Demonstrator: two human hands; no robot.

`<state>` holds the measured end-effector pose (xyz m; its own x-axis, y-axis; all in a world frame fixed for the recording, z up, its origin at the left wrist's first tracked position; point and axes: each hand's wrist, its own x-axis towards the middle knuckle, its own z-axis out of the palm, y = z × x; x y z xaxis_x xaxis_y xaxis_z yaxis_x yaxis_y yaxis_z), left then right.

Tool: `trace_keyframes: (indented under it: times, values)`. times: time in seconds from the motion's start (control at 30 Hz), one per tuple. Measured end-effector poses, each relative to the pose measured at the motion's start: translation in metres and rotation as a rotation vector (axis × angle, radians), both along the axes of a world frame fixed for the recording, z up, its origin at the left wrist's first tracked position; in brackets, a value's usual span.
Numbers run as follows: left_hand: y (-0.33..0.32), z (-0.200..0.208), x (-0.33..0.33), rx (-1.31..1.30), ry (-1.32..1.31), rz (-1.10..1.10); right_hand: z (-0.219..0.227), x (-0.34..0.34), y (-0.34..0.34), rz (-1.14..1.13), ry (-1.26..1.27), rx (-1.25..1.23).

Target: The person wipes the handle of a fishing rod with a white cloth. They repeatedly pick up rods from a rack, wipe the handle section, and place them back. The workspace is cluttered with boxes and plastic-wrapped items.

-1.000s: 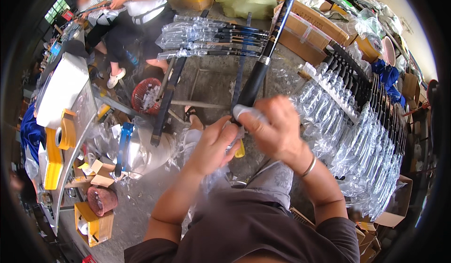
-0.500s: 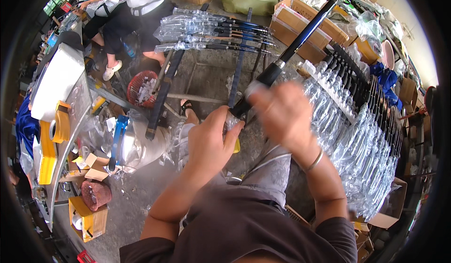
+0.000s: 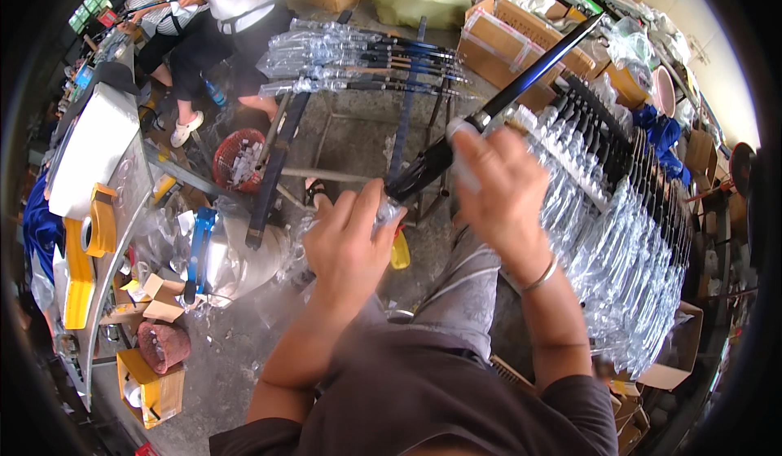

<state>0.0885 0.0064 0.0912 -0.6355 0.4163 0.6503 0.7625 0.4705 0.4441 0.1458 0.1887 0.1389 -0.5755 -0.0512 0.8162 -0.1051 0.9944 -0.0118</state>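
Black rod [image 3: 511, 93] slants from fingers [image 3: 371, 203] past rack's edge [image 3: 403, 124].

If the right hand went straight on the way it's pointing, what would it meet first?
Probably the black rod, crossing just ahead of the right hand; depth is unclear here.
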Motion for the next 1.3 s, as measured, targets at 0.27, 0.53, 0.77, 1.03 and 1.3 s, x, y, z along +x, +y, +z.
trace_keyframes:
  times: [0.27, 0.53, 0.77, 1.03, 1.3]
  values:
    - [0.001, 0.001, 0.002, 0.111, -0.292, -0.179, -0.01, 0.005, -0.005, 0.134, 0.022, 0.006]
    - [-0.005, 0.003, -0.001, 0.091, -0.62, -0.341, -0.016, 0.009, -0.008, 0.219, -0.06, 0.038]
    - [-0.003, 0.002, -0.002, 0.05, -0.87, -0.423, -0.019, 0.01, -0.004, 0.246, -0.022, 0.025]
    - [-0.001, 0.004, -0.004, 0.407, -1.552, -0.739, -0.018, 0.012, 0.005, 0.253, -0.041, 0.087]
    - [-0.001, -0.016, -0.019, 0.468, -2.016, -1.259, -0.011, 0.009, 0.017, 0.288, 0.038, 0.044]
